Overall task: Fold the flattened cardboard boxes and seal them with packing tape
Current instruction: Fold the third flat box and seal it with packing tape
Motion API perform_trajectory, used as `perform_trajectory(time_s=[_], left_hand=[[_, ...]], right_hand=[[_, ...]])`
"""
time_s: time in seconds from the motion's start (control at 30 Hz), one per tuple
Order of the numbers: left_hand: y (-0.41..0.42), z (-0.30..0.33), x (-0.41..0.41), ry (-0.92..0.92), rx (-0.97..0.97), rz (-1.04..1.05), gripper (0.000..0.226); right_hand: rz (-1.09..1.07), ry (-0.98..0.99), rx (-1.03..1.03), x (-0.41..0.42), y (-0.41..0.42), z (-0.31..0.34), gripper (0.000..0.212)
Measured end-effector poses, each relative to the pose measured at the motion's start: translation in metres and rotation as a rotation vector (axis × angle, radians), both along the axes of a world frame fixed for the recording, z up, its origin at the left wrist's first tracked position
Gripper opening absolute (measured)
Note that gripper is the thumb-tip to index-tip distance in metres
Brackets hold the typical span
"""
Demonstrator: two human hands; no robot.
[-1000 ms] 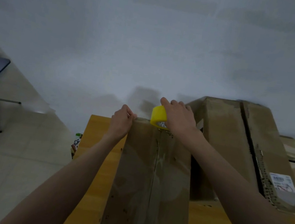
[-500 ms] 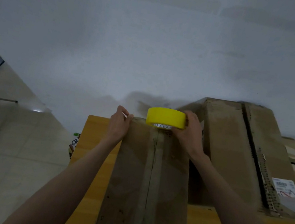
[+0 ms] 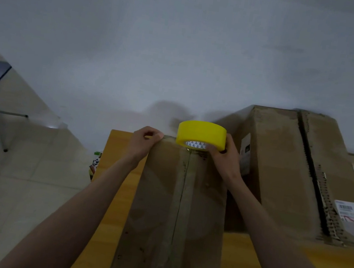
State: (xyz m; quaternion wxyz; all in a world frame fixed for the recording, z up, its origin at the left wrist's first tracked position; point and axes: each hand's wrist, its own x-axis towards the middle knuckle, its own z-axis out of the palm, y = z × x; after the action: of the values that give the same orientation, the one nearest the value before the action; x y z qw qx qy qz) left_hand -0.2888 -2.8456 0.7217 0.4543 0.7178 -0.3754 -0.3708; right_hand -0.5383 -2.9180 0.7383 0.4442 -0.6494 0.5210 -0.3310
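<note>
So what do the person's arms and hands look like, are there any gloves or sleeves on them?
No gloves and no sleeves show. The left hand and right hand are bare, and both forearms are bare as far as the bottom edge of the picture. I see no watch, ring, bracelet or markings on either one, though the picture is dim, so something tiny could be missed.

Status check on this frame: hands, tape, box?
Right hand grips yellow tape roll at box far edge. Left hand pinches far left corner. Seam unobstructed.
</note>
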Motion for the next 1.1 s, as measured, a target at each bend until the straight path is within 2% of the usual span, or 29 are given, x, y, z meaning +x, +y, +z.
perform_trajectory(time_s=[0.2, 0.3, 0.43, 0.57, 0.67, 0.77, 0.87, 0.93, 1.0, 1.1], left_hand=[[0.037, 0.001, 0.030, 0.037, 0.075, 0.003, 0.005], [0.055, -0.003, 0.042, 0.026, 0.096, 0.058, 0.004], [0.069, -0.005, 0.045, -0.007, 0.100, 0.064, 0.015], [0.070, 0.000, 0.040, 0.030, 0.100, 0.063, 0.007], [0.070, -0.001, 0.037, 0.048, 0.101, 0.077, 0.008], [0.064, 0.001, 0.028, 0.011, 0.119, 0.109, 0.012], [0.063, 0.009, 0.011, -0.173, 0.118, 0.190, 0.039], [0.071, 0.012, -0.003, -0.463, 0.025, 0.197, 0.043], [0.083, 0.010, -0.022, -0.762, -0.057, 0.074, 0.039], [0.097, -0.001, -0.047, -0.849, 0.010, -0.192, 0.055]], right_hand=[[0.006, 0.081, -0.008, 0.024, 0.036, -0.005, 0.056], [0.056, 0.131, -0.099, 0.037, 0.052, -0.003, 0.047], [0.090, 0.167, -0.156, 0.043, 0.066, -0.001, 0.041], [0.093, 0.112, -0.229, 0.031, 0.069, 0.005, 0.035], [0.008, 0.056, -0.259, 0.010, 0.060, 0.012, 0.036], [0.001, 0.084, -0.272, -0.005, 0.052, 0.012, 0.040], [0.008, 0.097, -0.266, -0.013, 0.046, 0.005, 0.046], [0.010, 0.081, -0.266, -0.017, 0.042, -0.001, 0.049], [0.015, 0.072, -0.246, -0.020, 0.039, -0.006, 0.050], [0.039, 0.077, -0.228, -0.021, 0.036, -0.014, 0.050]])
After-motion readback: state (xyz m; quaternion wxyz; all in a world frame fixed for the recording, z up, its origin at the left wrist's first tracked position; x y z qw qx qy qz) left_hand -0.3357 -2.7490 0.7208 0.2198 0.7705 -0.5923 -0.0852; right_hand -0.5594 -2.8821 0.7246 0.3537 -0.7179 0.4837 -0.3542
